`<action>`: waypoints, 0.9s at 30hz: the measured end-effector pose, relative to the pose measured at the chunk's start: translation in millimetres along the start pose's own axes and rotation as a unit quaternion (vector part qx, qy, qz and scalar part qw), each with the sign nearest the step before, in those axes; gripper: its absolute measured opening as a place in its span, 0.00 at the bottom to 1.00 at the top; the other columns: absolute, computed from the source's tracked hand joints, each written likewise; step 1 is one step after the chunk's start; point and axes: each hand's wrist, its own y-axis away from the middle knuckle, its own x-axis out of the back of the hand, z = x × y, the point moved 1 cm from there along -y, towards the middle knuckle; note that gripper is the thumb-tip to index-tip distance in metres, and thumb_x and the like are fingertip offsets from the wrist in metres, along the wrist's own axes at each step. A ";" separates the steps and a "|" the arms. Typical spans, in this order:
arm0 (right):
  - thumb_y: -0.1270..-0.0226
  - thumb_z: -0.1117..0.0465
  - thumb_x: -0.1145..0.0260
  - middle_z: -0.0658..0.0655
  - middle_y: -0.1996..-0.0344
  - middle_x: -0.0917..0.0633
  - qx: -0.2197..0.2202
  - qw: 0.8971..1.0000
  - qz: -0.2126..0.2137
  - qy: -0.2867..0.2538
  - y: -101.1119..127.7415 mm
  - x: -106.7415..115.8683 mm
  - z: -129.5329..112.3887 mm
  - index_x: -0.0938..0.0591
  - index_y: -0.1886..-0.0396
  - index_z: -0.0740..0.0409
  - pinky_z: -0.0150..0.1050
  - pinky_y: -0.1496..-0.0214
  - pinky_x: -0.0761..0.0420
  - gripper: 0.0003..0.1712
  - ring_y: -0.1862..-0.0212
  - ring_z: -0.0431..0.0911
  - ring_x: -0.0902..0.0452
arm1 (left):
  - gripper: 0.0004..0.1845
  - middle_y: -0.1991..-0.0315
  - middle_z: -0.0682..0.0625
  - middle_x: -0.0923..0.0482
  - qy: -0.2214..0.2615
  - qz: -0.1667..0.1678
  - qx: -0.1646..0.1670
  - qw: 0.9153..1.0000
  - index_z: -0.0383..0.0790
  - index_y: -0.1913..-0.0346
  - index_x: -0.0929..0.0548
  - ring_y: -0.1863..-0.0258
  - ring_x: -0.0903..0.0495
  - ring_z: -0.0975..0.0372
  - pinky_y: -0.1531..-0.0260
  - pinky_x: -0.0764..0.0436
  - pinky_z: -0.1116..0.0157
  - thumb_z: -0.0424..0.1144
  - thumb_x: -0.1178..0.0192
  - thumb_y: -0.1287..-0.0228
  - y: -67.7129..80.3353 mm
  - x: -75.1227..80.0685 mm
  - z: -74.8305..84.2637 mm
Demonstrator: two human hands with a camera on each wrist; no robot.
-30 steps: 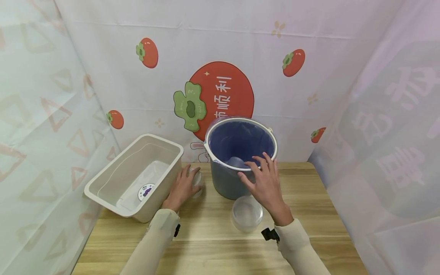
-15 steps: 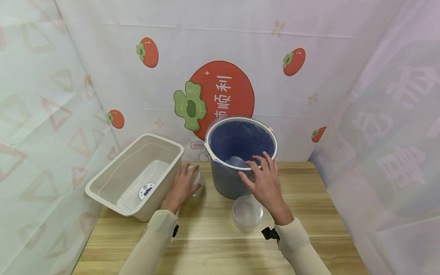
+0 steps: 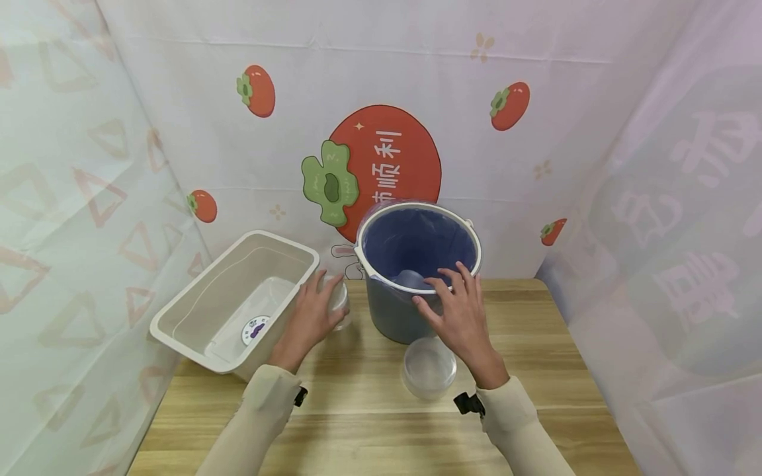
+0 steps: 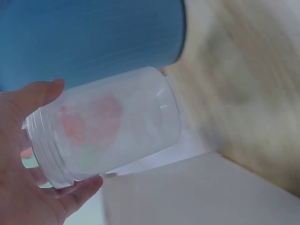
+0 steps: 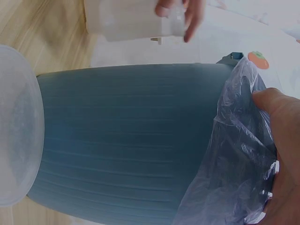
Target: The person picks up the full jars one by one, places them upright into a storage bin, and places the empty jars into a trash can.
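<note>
My left hand (image 3: 324, 301) grips a clear, lidless plastic jar (image 3: 339, 299), held tilted just above the wooden table between a beige bin (image 3: 196, 311) and a blue-grey bucket (image 3: 393, 317). In the left wrist view the jar (image 4: 117, 122) lies across my palm, thumb (image 4: 44, 93) on its threaded neck. My right hand (image 3: 443, 291) rests with fingers spread on the bucket's near rim, touching its bluish plastic liner (image 5: 234, 140); the thumb (image 5: 276, 117) lies on the liner outside.
A clear round lid or dish (image 3: 427, 367) lies on the table (image 3: 536, 396) beside my right wrist. A round labelled disc (image 3: 254, 328) lies in the bin. Printed cloth walls close in the back and both sides.
My left hand has raised the jar a little off the table and tilted it, closer to the bin's corner. The right hand has stayed on the bucket rim.
</note>
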 end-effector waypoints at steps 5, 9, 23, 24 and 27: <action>0.29 0.41 0.25 0.66 0.32 0.19 0.003 1.000 0.003 0.004 0.5 -0.7 0.3 0.12 0.41 0.55 0.78 0.17 0.50 0.27 0.17 0.67 0.39 | 0.40 0.22 0.29 0.32 -0.007 0.002 0.010 1.000 0.45 0.24 0.23 0.29 0.28 0.32 0.36 0.20 0.36 0.42 0.21 0.39 -4.9 22.5 12.2; 0.29 0.41 0.25 0.66 0.33 0.19 0.007 1.000 0.007 0.007 0.6 -0.9 0.5 0.12 0.42 0.54 0.79 0.17 0.48 0.27 0.17 0.67 0.39 | 0.41 0.21 0.32 0.33 -0.013 -0.001 0.015 1.000 0.47 0.22 0.24 0.27 0.28 0.34 0.38 0.18 0.36 0.44 0.21 0.37 -9.2 40.4 21.1; 0.29 0.41 0.24 0.67 0.33 0.19 0.003 1.000 0.007 0.003 0.8 -0.9 1.2 0.12 0.42 0.55 0.78 0.16 0.49 0.27 0.17 0.67 0.39 | 0.40 0.20 0.33 0.35 -0.001 0.033 0.007 0.999 0.49 0.21 0.26 0.28 0.29 0.34 0.42 0.16 0.34 0.43 0.22 0.35 -25.9 88.3 45.9; 0.29 0.41 0.24 0.67 0.32 0.19 0.003 1.000 0.006 0.003 0.8 -0.9 1.2 0.12 0.42 0.55 0.78 0.16 0.49 0.27 0.17 0.67 0.39 | 0.40 0.19 0.33 0.35 0.000 0.035 0.006 0.999 0.49 0.21 0.27 0.27 0.29 0.34 0.40 0.17 0.34 0.44 0.22 0.34 -27.4 91.2 48.1; 0.29 0.41 0.24 0.67 0.32 0.19 0.002 1.000 0.004 0.003 0.8 -1.0 1.1 0.12 0.42 0.55 0.78 0.16 0.50 0.27 0.17 0.67 0.39 | 0.41 0.18 0.34 0.36 0.003 0.041 0.003 0.999 0.50 0.20 0.27 0.27 0.30 0.35 0.38 0.18 0.34 0.44 0.23 0.34 -31.7 99.1 54.7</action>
